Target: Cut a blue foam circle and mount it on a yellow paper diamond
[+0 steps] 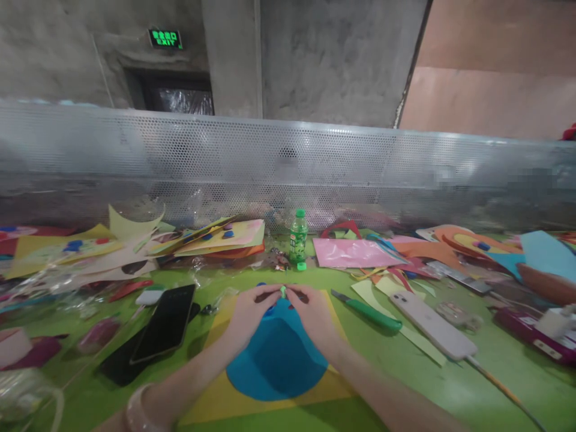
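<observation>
My left hand [254,303] and my right hand [311,309] meet at the top of a blue paper shape [276,360]. Between their fingertips is a small light-green piece [283,291], pinched from both sides; its kind is too small to make out. The blue shape has a rounded lower edge and lies on a yellow sheet [204,399]. Dark blue bits [270,311] show beside my left fingers, partly hidden by them. Shadows of my arms fall over the blue paper.
On the right lie a green-handled utility knife [373,315], paper strips and a white phone [432,324] with a cable. Black phones [164,324] lie left. A green bottle [298,237] stands behind my hands, between piles of coloured paper [225,237]. A perforated metal panel [252,162] closes the back.
</observation>
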`<state>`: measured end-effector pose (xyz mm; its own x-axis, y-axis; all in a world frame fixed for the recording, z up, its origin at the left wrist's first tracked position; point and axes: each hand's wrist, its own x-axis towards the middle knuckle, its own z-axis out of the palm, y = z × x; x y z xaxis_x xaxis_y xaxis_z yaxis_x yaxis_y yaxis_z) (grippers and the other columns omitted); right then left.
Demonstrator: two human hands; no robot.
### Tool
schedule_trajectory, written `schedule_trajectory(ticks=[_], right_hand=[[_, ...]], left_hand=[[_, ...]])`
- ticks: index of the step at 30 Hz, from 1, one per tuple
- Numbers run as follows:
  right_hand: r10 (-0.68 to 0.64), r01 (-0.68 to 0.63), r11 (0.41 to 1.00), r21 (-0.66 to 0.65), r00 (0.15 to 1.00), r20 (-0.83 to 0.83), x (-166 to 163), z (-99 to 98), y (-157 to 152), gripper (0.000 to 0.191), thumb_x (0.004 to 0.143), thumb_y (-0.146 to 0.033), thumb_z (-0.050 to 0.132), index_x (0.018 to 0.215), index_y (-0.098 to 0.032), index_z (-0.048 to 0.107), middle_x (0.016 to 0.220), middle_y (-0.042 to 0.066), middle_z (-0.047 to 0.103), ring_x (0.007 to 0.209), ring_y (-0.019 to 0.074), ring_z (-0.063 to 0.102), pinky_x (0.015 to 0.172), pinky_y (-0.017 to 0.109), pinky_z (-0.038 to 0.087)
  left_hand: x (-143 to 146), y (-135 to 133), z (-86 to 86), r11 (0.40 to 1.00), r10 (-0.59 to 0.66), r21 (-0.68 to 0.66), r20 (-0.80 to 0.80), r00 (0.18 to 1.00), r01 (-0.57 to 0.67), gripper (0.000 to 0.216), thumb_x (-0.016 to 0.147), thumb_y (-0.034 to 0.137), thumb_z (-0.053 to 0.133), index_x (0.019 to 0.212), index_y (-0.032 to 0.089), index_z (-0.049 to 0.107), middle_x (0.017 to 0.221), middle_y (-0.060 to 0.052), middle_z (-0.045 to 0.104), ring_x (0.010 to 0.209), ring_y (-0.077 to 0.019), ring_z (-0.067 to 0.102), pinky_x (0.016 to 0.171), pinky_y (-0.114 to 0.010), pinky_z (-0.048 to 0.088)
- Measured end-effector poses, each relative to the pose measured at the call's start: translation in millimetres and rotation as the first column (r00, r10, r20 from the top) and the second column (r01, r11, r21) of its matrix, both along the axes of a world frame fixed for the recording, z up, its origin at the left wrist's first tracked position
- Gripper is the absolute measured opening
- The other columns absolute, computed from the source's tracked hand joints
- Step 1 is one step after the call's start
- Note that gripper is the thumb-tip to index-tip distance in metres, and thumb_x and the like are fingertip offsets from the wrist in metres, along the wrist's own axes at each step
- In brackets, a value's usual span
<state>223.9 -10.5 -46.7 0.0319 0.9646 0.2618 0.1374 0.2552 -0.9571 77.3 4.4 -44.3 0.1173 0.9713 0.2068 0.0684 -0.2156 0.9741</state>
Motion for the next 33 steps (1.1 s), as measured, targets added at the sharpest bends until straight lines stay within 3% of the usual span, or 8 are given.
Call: schedule_trajectory(ticks=[8,13,19,23,29,33], right_hand=[[0.033,-0.036,0.999,-0.035,0.996,-0.086,1,3.0,-3,0.028,0.076,-0.04,0.055,0.087,-0.019,0.068,0.084,0.006,0.068,0.076,0.0192,0.06,0.068,0.03,0.048],[0.127,-0.147,0.987,-0.06,0.959,-0.254,6,4.8,-1,0.022,0.073,-0.038,0.059,0.079,-0.019,0.069,0.071,0.003,0.064,0.066,0.0159,0.056,0.065,0.028,0.047],[0.249,-0.302,0.95,-0.082,0.887,-0.389,8,2.4,6,0.026,0.071,-0.039,0.062,0.083,-0.017,0.069,0.077,0.006,0.065,0.073,0.0165,0.057,0.067,0.028,0.047],[0.227,-0.259,0.964,-0.059,0.919,-0.322,9,5.2,5,0.03,0.072,-0.038,0.062,0.092,-0.017,0.067,0.08,0.006,0.065,0.076,0.017,0.058,0.07,0.029,0.048],[0.166,-0.165,0.985,0.052,0.986,-0.023,10,10.4,-1,0.031,0.073,-0.028,0.06,0.103,-0.024,0.063,0.089,0.002,0.063,0.079,0.0156,0.058,0.077,0.031,0.047],[0.165,-0.166,0.973,0.157,0.986,0.02,13,10.7,-2,0.033,0.076,-0.024,0.054,0.108,-0.024,0.06,0.096,0.003,0.061,0.086,0.0153,0.057,0.08,0.031,0.047]], left_hand=[[-1,1,0.0,0.999,-0.045,-0.014,0.023,0.999,0.045,0.023,0.068,0.031,0.067,0.089,0.022,0.073,0.086,-0.005,0.071,0.068,-0.018,0.06,0.061,-0.026,0.045],[-3,4,0.8,0.972,-0.165,-0.126,0.234,0.958,0.198,0.022,0.067,0.027,0.07,0.087,0.017,0.072,0.085,-0.008,0.071,0.072,-0.0173,0.061,0.067,-0.027,0.047],[-6,11,-5.0,0.934,-0.186,-0.193,0.458,0.869,0.302,0.018,0.064,0.019,0.073,0.082,0.015,0.072,0.078,-0.007,0.07,0.068,-0.0135,0.061,0.068,-0.024,0.047],[-6,13,-8.0,0.935,-0.171,-0.191,0.492,0.853,0.298,0.018,0.065,0.018,0.073,0.083,0.014,0.071,0.077,-0.006,0.069,0.07,-0.0135,0.062,0.069,-0.024,0.048],[-6,11,-5.8,0.941,-0.173,-0.18,0.476,0.862,0.288,0.018,0.066,0.019,0.072,0.083,0.015,0.07,0.081,-0.007,0.069,0.07,-0.0143,0.06,0.07,-0.025,0.047],[-5,8,-3.5,0.954,-0.145,-0.169,0.464,0.874,0.248,0.017,0.065,0.02,0.073,0.081,0.015,0.07,0.075,-0.005,0.067,0.067,-0.0139,0.06,0.067,-0.025,0.047]])
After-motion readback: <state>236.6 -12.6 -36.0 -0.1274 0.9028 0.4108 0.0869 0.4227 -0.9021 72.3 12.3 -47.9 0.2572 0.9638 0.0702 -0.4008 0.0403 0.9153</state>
